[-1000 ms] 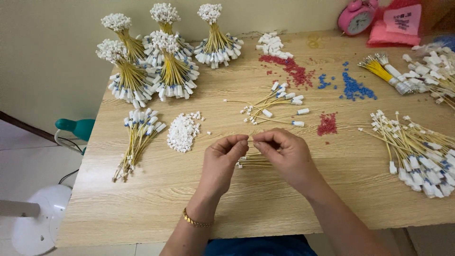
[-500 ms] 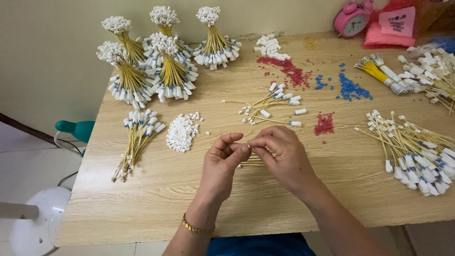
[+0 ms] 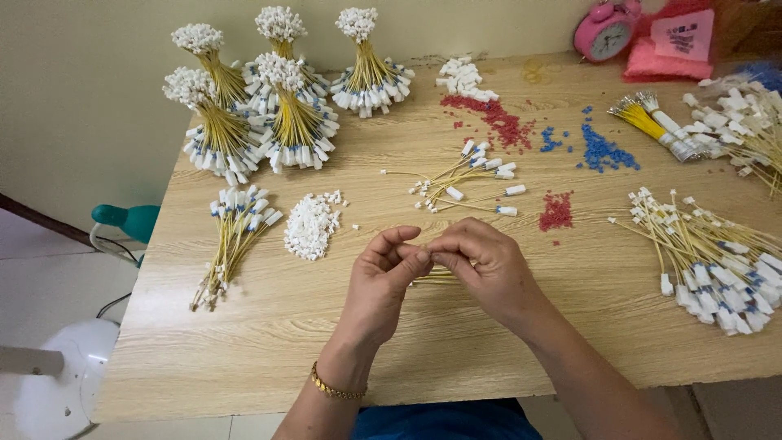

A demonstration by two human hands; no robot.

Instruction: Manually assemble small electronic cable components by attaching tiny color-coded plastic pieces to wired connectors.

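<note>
My left hand (image 3: pixel 381 281) and my right hand (image 3: pixel 487 269) meet fingertip to fingertip low over the wooden table (image 3: pixel 326 342). Between them they pinch a thin yellow wire (image 3: pixel 434 278) that lies mostly under my right palm. A small heap of white plastic caps (image 3: pixel 309 225) sits just left of my left hand. A loose scatter of yellow wires with white connectors (image 3: pixel 468 178) lies beyond my fingers. What the fingertips hold at the pinch is hidden.
Several upright tied wire bundles (image 3: pixel 277 106) stand at the back left, a flat bundle (image 3: pixel 232 240) lies at the left. A large wire pile (image 3: pixel 709 253) is on the right. Red beads (image 3: pixel 556 213), blue beads (image 3: pixel 603 151) and a pink alarm clock (image 3: pixel 604 31) lie farther back.
Both hands have drawn slightly closer together and toward me, fingers still working the same yellow wire. Nothing else on the table has moved.
</note>
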